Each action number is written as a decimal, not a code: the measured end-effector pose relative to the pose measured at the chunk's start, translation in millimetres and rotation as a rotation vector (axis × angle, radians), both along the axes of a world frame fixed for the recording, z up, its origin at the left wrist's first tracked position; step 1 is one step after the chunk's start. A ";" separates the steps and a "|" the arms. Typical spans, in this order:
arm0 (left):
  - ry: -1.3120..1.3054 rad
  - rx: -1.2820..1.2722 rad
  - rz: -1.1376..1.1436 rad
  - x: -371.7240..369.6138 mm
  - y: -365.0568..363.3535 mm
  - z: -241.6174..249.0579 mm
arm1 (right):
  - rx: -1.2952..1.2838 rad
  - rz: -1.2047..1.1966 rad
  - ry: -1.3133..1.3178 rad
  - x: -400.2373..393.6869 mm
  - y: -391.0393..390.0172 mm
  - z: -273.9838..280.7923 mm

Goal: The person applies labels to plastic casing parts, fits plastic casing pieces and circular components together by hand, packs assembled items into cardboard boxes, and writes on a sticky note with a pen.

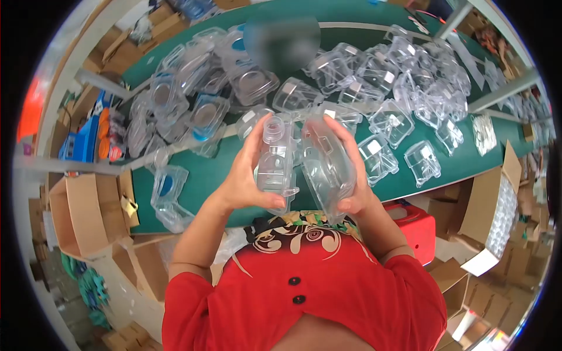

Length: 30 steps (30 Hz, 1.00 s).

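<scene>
My left hand (249,181) grips a clear plastic container (274,167) with a round open neck at its top; the thumb presses its near end. Beside it, my right hand (360,190) is wrapped round a clear plastic shell (328,167) with a curved, bulging side. Both pieces are held up in front of my chest above the green table (222,202), tilted toward each other with a narrow gap between them. Behind my hands lie several clear containers with white labels (391,123). To the left is a heap of clear parts, some with blue discs (206,120).
Open cardboard boxes stand at the table's left (88,210) and right (492,216). A red plastic stool (418,231) is near my right elbow. Metal posts (503,93) rise at the table's sides. A bundle of white strips (484,134) lies at the right edge.
</scene>
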State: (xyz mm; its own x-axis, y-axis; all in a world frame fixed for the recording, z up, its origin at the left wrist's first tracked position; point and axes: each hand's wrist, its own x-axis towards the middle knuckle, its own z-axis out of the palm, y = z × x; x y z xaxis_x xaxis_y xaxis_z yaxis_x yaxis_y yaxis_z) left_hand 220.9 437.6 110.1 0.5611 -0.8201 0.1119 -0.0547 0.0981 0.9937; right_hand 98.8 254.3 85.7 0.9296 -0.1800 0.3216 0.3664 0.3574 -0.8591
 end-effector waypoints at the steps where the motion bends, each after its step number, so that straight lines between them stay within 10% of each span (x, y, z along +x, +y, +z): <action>1: -0.019 0.000 0.032 -3.2 7.0 1.0 | 0.009 0.051 -0.014 3.9 5.8 2.1; 11: -0.500 0.219 0.198 -22.6 56.8 10.2 | -0.291 0.136 -0.096 26.3 39.0 -10.4; 22: -0.004 0.456 0.095 -33.3 70.7 -3.9 | -0.935 0.091 0.080 14.5 46.7 -10.0; 30: 0.047 0.554 0.083 -30.7 73.3 -20.6 | -0.367 0.468 -0.086 63.1 53.5 -7.5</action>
State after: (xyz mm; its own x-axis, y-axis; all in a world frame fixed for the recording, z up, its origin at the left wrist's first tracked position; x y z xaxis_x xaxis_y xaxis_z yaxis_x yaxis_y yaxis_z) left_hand 190.2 510.9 89.5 0.6204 -0.7020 -0.3497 0.0052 -0.4423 0.8969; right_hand 162.0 307.8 78.3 0.8513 0.3791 0.3628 0.3151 0.1835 -0.9311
